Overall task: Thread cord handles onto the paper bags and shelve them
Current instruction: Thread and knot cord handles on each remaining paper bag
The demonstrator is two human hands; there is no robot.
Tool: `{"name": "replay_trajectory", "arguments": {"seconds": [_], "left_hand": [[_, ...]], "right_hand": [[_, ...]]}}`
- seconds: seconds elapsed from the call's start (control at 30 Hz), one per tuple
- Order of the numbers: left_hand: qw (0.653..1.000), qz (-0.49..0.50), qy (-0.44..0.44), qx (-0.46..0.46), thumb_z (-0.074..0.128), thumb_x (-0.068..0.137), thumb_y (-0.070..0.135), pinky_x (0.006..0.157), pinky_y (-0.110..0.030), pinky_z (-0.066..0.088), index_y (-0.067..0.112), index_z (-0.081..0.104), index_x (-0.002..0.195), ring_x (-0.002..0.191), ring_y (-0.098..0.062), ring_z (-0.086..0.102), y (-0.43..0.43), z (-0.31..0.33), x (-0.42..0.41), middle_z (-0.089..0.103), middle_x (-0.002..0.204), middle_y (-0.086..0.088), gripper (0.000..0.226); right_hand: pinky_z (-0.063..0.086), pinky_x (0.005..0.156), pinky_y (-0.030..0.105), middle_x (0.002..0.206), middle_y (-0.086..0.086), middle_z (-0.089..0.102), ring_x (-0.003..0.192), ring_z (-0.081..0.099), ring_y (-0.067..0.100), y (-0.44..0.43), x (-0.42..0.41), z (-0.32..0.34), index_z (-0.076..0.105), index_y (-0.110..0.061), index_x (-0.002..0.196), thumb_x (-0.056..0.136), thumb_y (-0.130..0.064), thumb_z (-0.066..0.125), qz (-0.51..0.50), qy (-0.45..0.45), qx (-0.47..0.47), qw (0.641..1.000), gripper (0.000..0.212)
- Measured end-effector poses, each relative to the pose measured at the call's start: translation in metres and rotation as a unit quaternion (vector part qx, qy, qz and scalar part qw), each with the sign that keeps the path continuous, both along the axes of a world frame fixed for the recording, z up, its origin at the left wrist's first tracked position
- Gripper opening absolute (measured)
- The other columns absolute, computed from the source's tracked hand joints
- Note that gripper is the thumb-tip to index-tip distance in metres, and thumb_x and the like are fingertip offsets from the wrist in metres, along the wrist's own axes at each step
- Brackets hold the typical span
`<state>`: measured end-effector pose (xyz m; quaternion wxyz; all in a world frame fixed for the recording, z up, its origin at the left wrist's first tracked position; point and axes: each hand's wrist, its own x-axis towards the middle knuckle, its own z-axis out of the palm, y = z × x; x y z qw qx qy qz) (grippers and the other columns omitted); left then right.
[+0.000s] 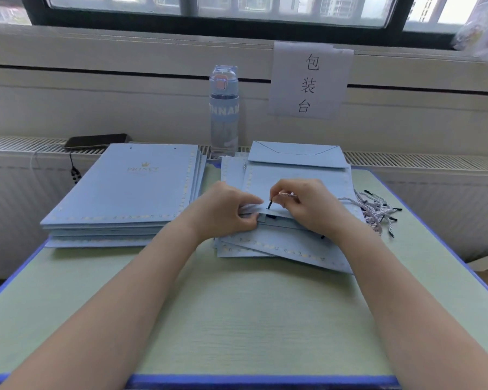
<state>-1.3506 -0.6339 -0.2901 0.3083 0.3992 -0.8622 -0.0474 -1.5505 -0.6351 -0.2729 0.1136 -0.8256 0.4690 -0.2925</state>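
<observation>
A flat light-blue paper bag (296,187) lies on top of a small pile of the same bags at the middle right of the desk. My left hand (226,209) pinches the near top edge of this bag. My right hand (302,204) pinches a twisted white cord (286,194) whose black tip (270,204) points down at the bag's edge. A bundle of loose cords (378,209) with black tips lies to the right of the pile. A taller stack of flat blue bags (130,190) sits on the left.
A clear water bottle (224,111) stands at the back of the green desk (237,319), which has a blue rim. A dark phone (96,140) lies on the radiator ledge at the left. A paper sign (310,80) hangs on the wall under the window.
</observation>
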Motion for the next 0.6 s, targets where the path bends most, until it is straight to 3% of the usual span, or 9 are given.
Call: {"name": "replay_trajectory", "arguments": {"seconds": [0.03, 0.1, 0.13, 0.2, 0.33, 0.43, 0.47, 0.53, 0.6], "left_hand": [[1.0, -0.011, -0.013, -0.002, 0.046, 0.073, 0.029, 0.057, -0.022, 0.047, 0.006, 0.073, 0.081, 0.053, -0.007, 0.038, 0.0, 0.001, -0.001, 0.058, 0.054, -0.002, 0.037], [1.0, -0.023, 0.001, -0.001, 0.052, 0.071, 0.016, 0.059, -0.006, 0.037, 0.01, 0.076, 0.084, 0.057, -0.003, 0.043, 0.0, 0.003, -0.001, 0.052, 0.055, 0.011, 0.028], [0.999, -0.025, 0.019, -0.006, 0.055, 0.071, 0.013, 0.062, -0.005, 0.04, 0.01, 0.077, 0.085, 0.058, -0.002, 0.049, -0.001, 0.002, 0.001, 0.056, 0.057, 0.012, 0.026], [0.998, -0.028, 0.047, -0.024, 0.064, 0.073, 0.014, 0.066, -0.014, 0.049, 0.012, 0.078, 0.085, 0.06, -0.004, 0.06, -0.001, 0.0, 0.004, 0.069, 0.065, 0.007, 0.018], [0.993, -0.02, 0.074, -0.09, 0.072, 0.078, 0.028, 0.061, -0.007, 0.046, 0.013, 0.078, 0.08, 0.059, -0.006, 0.065, 0.001, 0.002, 0.002, 0.072, 0.066, 0.004, 0.016], [0.986, -0.005, 0.115, -0.122, 0.07, 0.079, 0.031, 0.059, -0.019, 0.051, 0.011, 0.078, 0.08, 0.059, -0.009, 0.068, 0.004, 0.001, -0.003, 0.073, 0.068, 0.002, 0.022], [0.984, 0.003, 0.133, -0.122, 0.069, 0.079, 0.033, 0.058, -0.023, 0.052, 0.011, 0.078, 0.08, 0.059, -0.01, 0.068, 0.005, 0.001, -0.004, 0.073, 0.068, 0.003, 0.023], [0.98, 0.019, 0.161, -0.117, 0.066, 0.08, 0.036, 0.055, -0.029, 0.053, 0.013, 0.078, 0.081, 0.059, -0.01, 0.067, 0.006, 0.001, -0.006, 0.072, 0.067, 0.004, 0.026], [0.977, 0.027, 0.177, -0.117, 0.065, 0.081, 0.036, 0.054, -0.03, 0.053, 0.015, 0.078, 0.081, 0.06, -0.007, 0.067, 0.005, 0.001, -0.008, 0.072, 0.067, 0.005, 0.024]], "right_hand": [[0.046, 0.076, 0.03, 0.083, -0.004, 0.065, 0.081, 0.056, 0.015, 0.0, 0.001, -0.001, 0.068, -0.016, 0.091, 0.09, -0.009, 0.057, -0.006, 0.006, -0.006, 1.0, 0.013], [0.048, 0.077, 0.034, 0.085, -0.004, 0.065, 0.081, 0.056, 0.016, -0.002, 0.004, -0.003, 0.069, -0.017, 0.091, 0.09, -0.01, 0.056, -0.012, 0.025, -0.018, 0.999, 0.014], [0.048, 0.077, 0.037, 0.086, -0.002, 0.066, 0.082, 0.056, 0.018, -0.003, 0.004, -0.004, 0.069, -0.017, 0.091, 0.09, -0.011, 0.057, -0.013, 0.031, -0.022, 0.999, 0.014], [0.049, 0.077, 0.039, 0.084, -0.001, 0.064, 0.08, 0.054, 0.018, -0.004, 0.003, -0.004, 0.071, -0.02, 0.091, 0.09, -0.014, 0.058, -0.013, 0.032, -0.02, 0.999, 0.014], [0.047, 0.079, 0.033, 0.085, -0.004, 0.061, 0.08, 0.053, 0.012, -0.004, 0.002, -0.004, 0.074, -0.022, 0.097, 0.091, -0.016, 0.06, -0.026, 0.016, -0.016, 0.999, 0.017], [0.04, 0.072, 0.006, 0.084, -0.006, 0.066, 0.071, 0.054, -0.009, 0.0, 0.001, 0.002, 0.071, -0.02, 0.101, 0.089, -0.016, 0.063, -0.04, -0.051, 0.001, 0.998, 0.015], [0.038, 0.066, 0.003, 0.078, -0.01, 0.065, 0.066, 0.053, -0.01, 0.002, 0.001, 0.005, 0.071, -0.019, 0.096, 0.089, -0.017, 0.063, -0.043, -0.066, 0.014, 0.997, 0.011], [0.039, 0.06, 0.009, 0.073, -0.013, 0.065, 0.063, 0.053, 0.0, 0.003, 0.0, 0.008, 0.072, -0.021, 0.084, 0.091, -0.023, 0.06, -0.043, -0.06, 0.036, 0.997, 0.014], [0.043, 0.067, 0.021, 0.079, -0.008, 0.068, 0.069, 0.054, 0.01, 0.004, 0.0, 0.01, 0.069, -0.028, 0.077, 0.093, -0.027, 0.054, -0.034, -0.058, 0.065, 0.996, 0.022]]}}
